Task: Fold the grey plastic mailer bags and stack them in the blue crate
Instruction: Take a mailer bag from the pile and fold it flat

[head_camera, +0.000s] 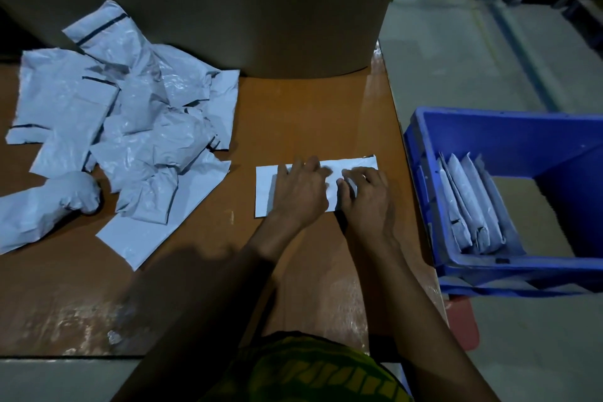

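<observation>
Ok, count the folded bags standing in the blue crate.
4 folded bags, on edge in a row by the blue crate's left wall; others may hide between them.

Bare table (303, 114) between pile (130, 127) and crate (489, 121): open lane. Box (261, 3) walls off the back. Pile covers the left half. In the crate, folded bags (470, 206) stand against the left wall; floor right of them is free.

Pale grey mailer bags (130, 127), dark-striped, are seen left of the left hand (300, 192); a blue crate (509, 140) is seen right of the right hand (368, 199); the bench (293, 114) beneath is coloured orange-brown.
</observation>
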Motion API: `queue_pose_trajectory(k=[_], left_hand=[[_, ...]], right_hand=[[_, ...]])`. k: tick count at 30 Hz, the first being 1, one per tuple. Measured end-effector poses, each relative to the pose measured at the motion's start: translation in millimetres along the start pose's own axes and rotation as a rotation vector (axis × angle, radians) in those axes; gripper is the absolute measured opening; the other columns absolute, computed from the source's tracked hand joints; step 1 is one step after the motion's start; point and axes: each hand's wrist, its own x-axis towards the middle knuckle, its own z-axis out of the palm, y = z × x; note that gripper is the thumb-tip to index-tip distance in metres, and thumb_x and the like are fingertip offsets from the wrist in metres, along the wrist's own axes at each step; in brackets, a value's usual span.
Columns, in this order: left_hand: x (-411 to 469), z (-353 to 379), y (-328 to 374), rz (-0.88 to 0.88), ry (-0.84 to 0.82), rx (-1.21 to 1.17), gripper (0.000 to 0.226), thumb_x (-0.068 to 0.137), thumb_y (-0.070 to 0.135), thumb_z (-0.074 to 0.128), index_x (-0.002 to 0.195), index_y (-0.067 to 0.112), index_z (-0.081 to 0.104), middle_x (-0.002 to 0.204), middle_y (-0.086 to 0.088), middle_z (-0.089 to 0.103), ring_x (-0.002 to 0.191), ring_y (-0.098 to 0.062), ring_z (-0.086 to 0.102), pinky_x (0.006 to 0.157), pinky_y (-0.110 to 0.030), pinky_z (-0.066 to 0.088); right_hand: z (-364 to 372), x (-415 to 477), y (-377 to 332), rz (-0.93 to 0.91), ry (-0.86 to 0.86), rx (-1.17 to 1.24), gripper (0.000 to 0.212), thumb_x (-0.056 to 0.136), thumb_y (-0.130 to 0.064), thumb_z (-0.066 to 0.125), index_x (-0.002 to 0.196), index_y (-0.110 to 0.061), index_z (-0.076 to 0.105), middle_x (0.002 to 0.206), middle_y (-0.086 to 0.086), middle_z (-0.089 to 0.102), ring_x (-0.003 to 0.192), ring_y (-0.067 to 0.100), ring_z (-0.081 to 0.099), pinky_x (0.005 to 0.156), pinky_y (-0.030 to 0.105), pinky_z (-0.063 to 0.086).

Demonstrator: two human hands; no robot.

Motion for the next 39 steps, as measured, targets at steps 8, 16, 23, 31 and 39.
queue_pose_trajectory(k=[8,16,23,31,39], left_hand=[[-10,21,-5,0.005,0.075,0.0,0.039,0.096,0.033,0.056,0.134,0.028,0.063,0.134,0.003,0.06,0.115,-0.026,0.053,0.086,-0.045,0.04],[-17,26,-12,-0.05,0.175,-0.121,0.032,0.091,0.023,0.069,0.123,0.023,0.07,0.127,-0.003,0.065,0.115,-0.028,0.057,0.091,-0.049,0.041],[-32,40,-17,-0.069,0.244,-0.037,0.033,0.098,0.033,0.054,0.129,0.026,0.064,0.139,0.002,0.059,0.122,-0.025,0.053,0.099,-0.048,0.036],[-51,42,-36,0.003,0.303,-0.228,0.041,0.104,0.029,0.041,0.133,0.021,0.068,0.141,-0.004,0.062,0.127,-0.027,0.054,0.102,-0.046,0.043],[-76,45,-50,0.018,0.52,-0.319,0.017,0.092,0.005,0.063,0.1,0.001,0.077,0.101,-0.015,0.072,0.094,-0.03,0.068,0.076,-0.04,0.057]], right_hand=[[0,23,2,0.024,-0.105,-0.077,0.035,0.093,-0.004,0.067,0.128,0.002,0.067,0.132,0.02,0.066,0.129,0.038,0.056,0.104,0.044,0.048],[14,8,12,-0.041,-0.05,-0.173,0.055,0.085,-0.004,0.066,0.139,0.002,0.058,0.143,0.02,0.059,0.137,0.037,0.053,0.116,0.045,0.04],[0,6,-10,-0.05,-0.032,-0.106,0.027,0.089,-0.005,0.065,0.113,-0.004,0.076,0.12,0.013,0.074,0.114,0.032,0.067,0.109,0.049,0.043],[4,-7,-15,-0.034,-0.095,-0.062,0.026,0.095,-0.017,0.068,0.119,-0.01,0.076,0.126,0.008,0.073,0.124,0.029,0.063,0.112,0.046,0.045],[-17,-38,-30,-0.076,-0.074,-0.109,0.017,0.091,-0.02,0.073,0.107,-0.019,0.08,0.116,-0.001,0.074,0.112,0.021,0.062,0.092,0.039,0.049]])
